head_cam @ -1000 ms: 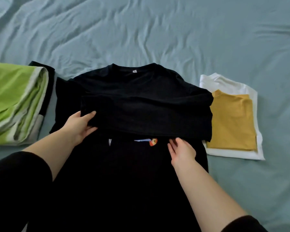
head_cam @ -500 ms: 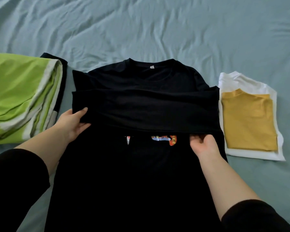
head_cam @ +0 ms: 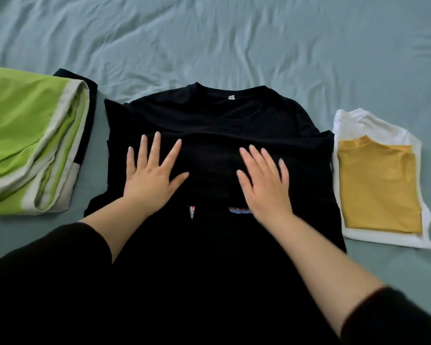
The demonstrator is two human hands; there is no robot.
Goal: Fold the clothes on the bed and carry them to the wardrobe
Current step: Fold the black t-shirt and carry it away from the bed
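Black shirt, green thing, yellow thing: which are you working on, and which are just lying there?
Being worked on: black fabric T-shirt, left hand and right hand pressing flat on it.
Lying by: folded green-and-white cloth; folded mustard-yellow top on folded white garment.

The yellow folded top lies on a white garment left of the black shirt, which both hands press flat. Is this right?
No: the head view shows the yellow folded top on the white garment right of the black shirt, not left. The left hand and right hand do press it flat.
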